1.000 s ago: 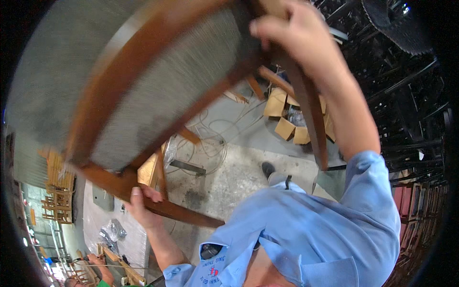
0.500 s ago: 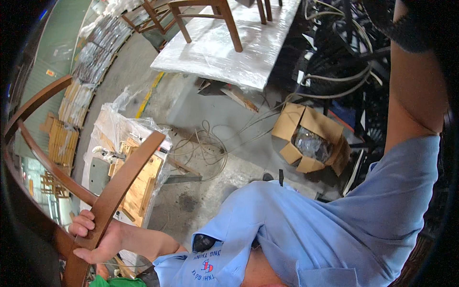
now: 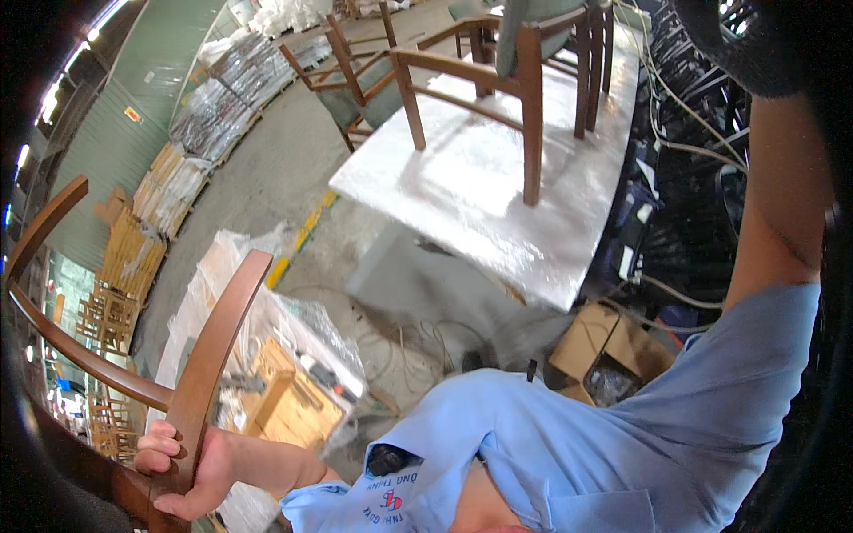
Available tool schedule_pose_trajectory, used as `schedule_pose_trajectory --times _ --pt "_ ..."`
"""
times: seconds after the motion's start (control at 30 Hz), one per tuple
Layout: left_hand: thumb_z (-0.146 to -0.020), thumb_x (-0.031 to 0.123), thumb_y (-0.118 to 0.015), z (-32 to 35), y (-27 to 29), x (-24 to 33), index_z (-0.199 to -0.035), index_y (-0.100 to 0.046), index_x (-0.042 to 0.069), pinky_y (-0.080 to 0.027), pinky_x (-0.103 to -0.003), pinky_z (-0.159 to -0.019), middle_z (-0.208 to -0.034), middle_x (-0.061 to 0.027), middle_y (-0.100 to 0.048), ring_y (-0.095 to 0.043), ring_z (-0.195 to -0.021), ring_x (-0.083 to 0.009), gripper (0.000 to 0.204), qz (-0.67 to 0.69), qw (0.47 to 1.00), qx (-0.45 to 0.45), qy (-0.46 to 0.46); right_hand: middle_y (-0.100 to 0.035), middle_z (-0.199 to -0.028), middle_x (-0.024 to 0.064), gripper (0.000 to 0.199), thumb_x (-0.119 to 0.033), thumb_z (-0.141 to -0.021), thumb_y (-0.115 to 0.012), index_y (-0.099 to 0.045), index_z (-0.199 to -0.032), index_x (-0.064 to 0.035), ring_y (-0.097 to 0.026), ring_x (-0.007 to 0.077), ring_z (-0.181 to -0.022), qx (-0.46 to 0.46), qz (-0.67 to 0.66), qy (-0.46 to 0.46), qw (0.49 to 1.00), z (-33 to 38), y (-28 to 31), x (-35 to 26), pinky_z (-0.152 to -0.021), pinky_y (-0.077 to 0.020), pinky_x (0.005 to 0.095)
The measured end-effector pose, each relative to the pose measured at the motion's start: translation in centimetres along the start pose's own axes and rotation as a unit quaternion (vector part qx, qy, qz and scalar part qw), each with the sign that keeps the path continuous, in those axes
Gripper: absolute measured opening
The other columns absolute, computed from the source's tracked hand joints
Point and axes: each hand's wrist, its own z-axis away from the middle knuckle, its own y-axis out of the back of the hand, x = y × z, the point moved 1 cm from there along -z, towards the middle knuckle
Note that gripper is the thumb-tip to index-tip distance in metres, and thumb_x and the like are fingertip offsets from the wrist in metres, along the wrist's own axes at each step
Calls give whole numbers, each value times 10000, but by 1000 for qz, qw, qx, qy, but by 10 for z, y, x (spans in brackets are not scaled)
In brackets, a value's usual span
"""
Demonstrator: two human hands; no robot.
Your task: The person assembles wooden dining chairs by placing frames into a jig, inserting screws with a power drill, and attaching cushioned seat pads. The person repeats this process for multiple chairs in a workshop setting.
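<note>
My left hand is bare and wrapped round a joint of a brown wooden chair frame at the lower left. The fingers lie on the left of a curved leg and the thumb crosses its near side. Further curved pieces of the frame run up the left edge, and its lower part is cut off by the picture's dark rim. My right arm reaches up along the right side. A dark glove covers my right hand at the top right corner; its fingers are lost in shadow, so any grip is hidden.
Brown wooden chairs with grey-green seats stand on a plastic-wrapped table ahead. A bench with a wooden tray and tools sits beyond my left hand. Right of my body is an open cardboard box. Cables hang at the right.
The view has shifted: the wrapped table and cardboard box sit lower and further right, and more chairs show. My left hand keeps its hold on the chair frame; my right arm stays raised.
</note>
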Motion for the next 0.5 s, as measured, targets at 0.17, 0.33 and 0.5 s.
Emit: schedule_pose_trajectory --times 0.17,0.33,0.5 --pt "-844 431 -527 -6 -66 -102 -767 -417 110 -338 -370 -671 -722 -17 -374 -395 -645 -174 349 7 997 72 -11 -697 -870 139 332 -209 -789 -704 -700 -1053 -7 -695 231 -805 14 11 -5 1000 -68 -50 61 -737 -550 358" --pt "-874 426 -491 -7 -104 -180 -791 -430 113 -345 -358 -660 -741 -10 -399 -407 -634 -162 330 -11 1000 22 -19 -696 -878 138 322 -198 -795 -701 -699 -1053 -6 -695 232 -809 31 -22 -7 999 -118 -102 148 -738 -551 356" --pt "-886 454 -494 0 -148 -271 -801 -419 100 -344 -337 -652 -749 -17 -379 -406 -641 -157 372 20 999 28 13 -696 -885 136 312 -187 -801 -697 -697 -1053 -4 -695 233 -813 64 -49 2 997 -167 -142 178 -740 -552 355"
